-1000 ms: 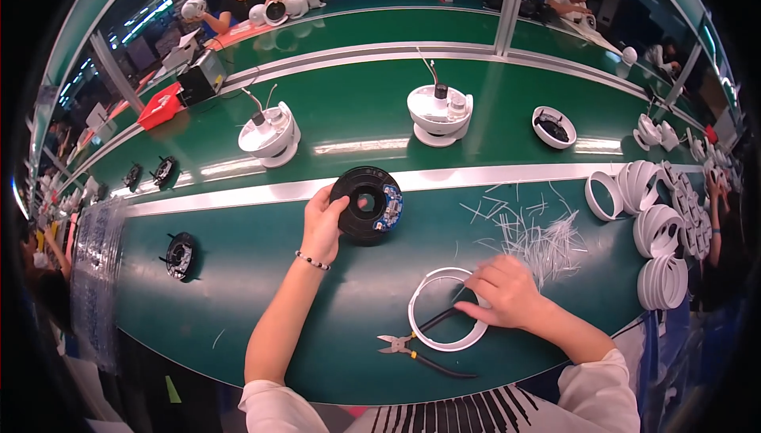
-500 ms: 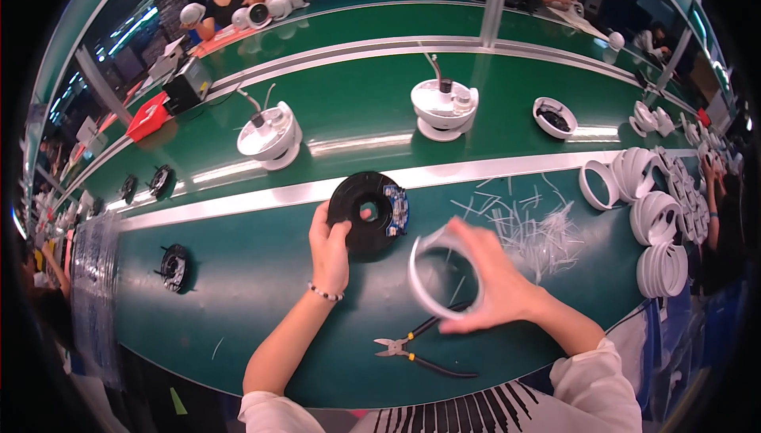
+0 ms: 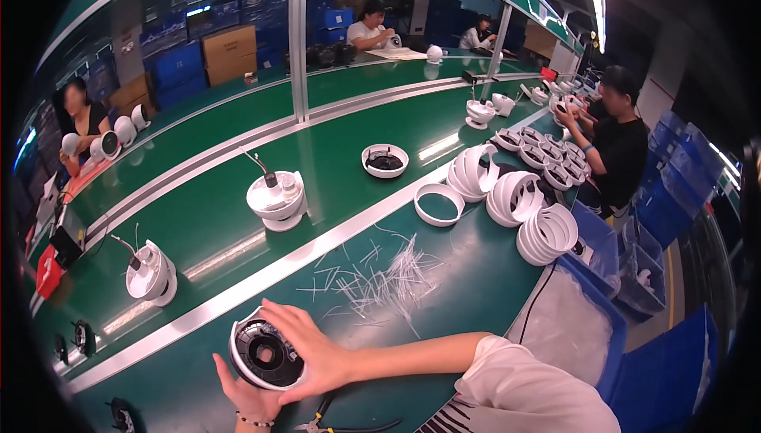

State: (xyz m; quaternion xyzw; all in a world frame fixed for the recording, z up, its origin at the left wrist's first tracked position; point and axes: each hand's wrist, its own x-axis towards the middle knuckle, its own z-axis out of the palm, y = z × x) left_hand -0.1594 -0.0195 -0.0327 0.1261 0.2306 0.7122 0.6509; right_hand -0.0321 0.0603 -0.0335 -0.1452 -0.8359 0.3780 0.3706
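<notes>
The black round housing (image 3: 268,362) now sits inside the white ring (image 3: 236,346), whose rim surrounds it. My right hand (image 3: 313,358) is closed on the ring's right side, fingers over the top and thumb at the bottom. From below, my left hand (image 3: 252,401) cups the housing and ring, its thumb along the left side; its other fingers are partly hidden. The circuit board on the housing is out of sight. Beneath my right wrist lie diagonal cutters (image 3: 315,425) with dark handles, cut off by the lower edge.
Clear plastic strips (image 3: 380,282) lie scattered beyond my right forearm. A single ring (image 3: 439,205) and several stacked rings (image 3: 547,235) stand farther right. White camera-like units (image 3: 276,199) and a white dish with black parts (image 3: 385,161) are on the green belt. A co-worker (image 3: 614,132) sits at right.
The white ring and black housing, held apart before, are now together between both hands. The view has swung right, so the bench appears farther left.
</notes>
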